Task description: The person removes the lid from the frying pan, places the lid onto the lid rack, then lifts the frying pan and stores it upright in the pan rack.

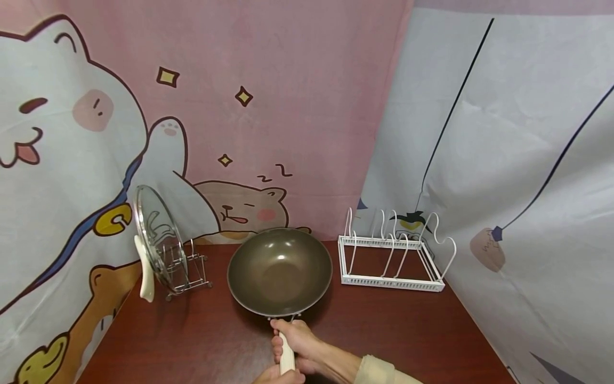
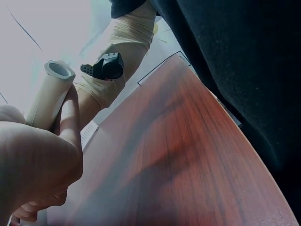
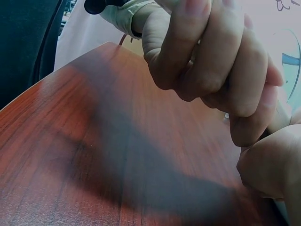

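Observation:
A dark non-stick wok (image 1: 280, 272) with a cream handle (image 1: 287, 356) is held over the table, its open side up. My right hand (image 1: 299, 340) grips the handle close to the pan, with the thumb along its top. Nearer to me my left hand (image 1: 280, 376) holds the handle toward its end, partly cut off by the frame edge. In the left wrist view the hollow handle end (image 2: 59, 70) sticks out past my left hand (image 2: 40, 162). The right wrist view has my left hand's curled fingers (image 3: 221, 61) beside my right hand (image 3: 273, 165).
Left of the wok a wire rack (image 1: 196, 269) holds a glass lid (image 1: 160, 240) upright, with a cream handle piece at its side. To the right stands a white rack (image 1: 390, 282) with upright wire dividers. Printed cloth (image 1: 312, 133) hangs behind the reddish-brown table (image 1: 408, 330).

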Tool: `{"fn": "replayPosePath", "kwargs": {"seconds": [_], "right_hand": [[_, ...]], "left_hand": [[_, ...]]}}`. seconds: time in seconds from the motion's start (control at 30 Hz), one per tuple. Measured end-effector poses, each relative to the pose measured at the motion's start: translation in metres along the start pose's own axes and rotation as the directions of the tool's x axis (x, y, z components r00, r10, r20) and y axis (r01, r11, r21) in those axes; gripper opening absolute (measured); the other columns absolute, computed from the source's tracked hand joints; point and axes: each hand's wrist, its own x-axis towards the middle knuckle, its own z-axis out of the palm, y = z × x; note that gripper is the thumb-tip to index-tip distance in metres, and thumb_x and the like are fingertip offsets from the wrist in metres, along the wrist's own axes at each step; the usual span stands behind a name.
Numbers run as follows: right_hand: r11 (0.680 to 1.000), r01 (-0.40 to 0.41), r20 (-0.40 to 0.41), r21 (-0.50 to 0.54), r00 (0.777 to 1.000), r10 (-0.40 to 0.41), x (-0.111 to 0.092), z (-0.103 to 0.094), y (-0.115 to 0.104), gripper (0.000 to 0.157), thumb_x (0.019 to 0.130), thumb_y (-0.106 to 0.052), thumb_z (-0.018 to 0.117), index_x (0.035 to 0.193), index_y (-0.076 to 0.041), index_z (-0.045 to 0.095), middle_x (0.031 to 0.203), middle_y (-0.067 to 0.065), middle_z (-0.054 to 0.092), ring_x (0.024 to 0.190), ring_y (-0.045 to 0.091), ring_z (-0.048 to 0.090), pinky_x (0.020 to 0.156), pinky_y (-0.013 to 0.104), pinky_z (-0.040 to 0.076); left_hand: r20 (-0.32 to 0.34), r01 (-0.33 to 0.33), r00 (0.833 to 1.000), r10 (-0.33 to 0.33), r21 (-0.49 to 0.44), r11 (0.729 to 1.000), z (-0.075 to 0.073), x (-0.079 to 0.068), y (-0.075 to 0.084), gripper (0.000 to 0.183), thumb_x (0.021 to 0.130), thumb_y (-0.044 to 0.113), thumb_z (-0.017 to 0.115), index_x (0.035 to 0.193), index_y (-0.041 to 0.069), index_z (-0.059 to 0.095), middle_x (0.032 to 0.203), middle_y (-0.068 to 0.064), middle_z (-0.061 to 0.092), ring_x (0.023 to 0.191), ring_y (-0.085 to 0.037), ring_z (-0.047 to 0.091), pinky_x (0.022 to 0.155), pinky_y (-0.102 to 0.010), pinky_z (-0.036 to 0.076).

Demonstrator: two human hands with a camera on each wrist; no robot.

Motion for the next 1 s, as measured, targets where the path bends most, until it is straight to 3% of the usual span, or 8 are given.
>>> {"fn": "replayPosePath", "kwargs": {"seconds": [0.13,0.3,0.77,1.0], "right_hand": [[1.000,0.005,0.013,0.005,1.000,-0.005,-0.001,-0.001,0.001,0.025,0.109,-0.027,0.062,0.087,-0.019,0.054,0.064,-0.012,0.045,0.054,0.003,0.044,0.053,0.019,0.047],[1.000,0.011,0.033,0.011,0.999,-0.011,-0.003,-0.001,0.000,0.026,0.108,-0.029,0.064,0.086,-0.020,0.053,0.064,-0.012,0.044,0.054,0.002,0.042,0.053,0.020,0.045],[0.999,0.043,0.057,0.010,0.997,-0.043,-0.015,0.000,-0.014,0.029,0.108,-0.032,0.068,0.087,-0.018,0.054,0.063,-0.011,0.046,0.052,0.003,0.044,0.053,0.020,0.048],[0.998,0.067,0.065,0.012,0.996,-0.067,-0.022,-0.002,-0.022,0.029,0.108,-0.032,0.069,0.087,-0.017,0.054,0.063,-0.010,0.046,0.052,0.003,0.046,0.052,0.020,0.049]], "left_hand": [[-0.073,-0.005,0.997,0.006,0.013,1.000,0.006,-0.002,-0.001,0.029,0.101,0.018,0.067,0.072,0.020,0.060,0.064,0.016,0.059,0.057,0.006,0.057,0.052,-0.010,0.045],[-0.087,-0.020,0.996,0.021,0.020,1.000,0.009,-0.003,-0.002,0.028,0.101,0.017,0.067,0.074,0.019,0.062,0.064,0.015,0.059,0.057,0.006,0.057,0.052,-0.009,0.045],[-0.020,-0.028,0.999,0.028,0.002,1.000,0.016,-0.003,0.007,0.026,0.104,0.016,0.063,0.079,0.019,0.058,0.066,0.016,0.059,0.058,0.006,0.057,0.052,-0.009,0.044],[0.061,-0.046,0.997,0.046,-0.002,0.999,0.018,-0.002,0.016,0.029,0.107,0.013,0.058,0.080,0.020,0.054,0.065,0.019,0.056,0.057,0.009,0.055,0.052,-0.008,0.043]]}}
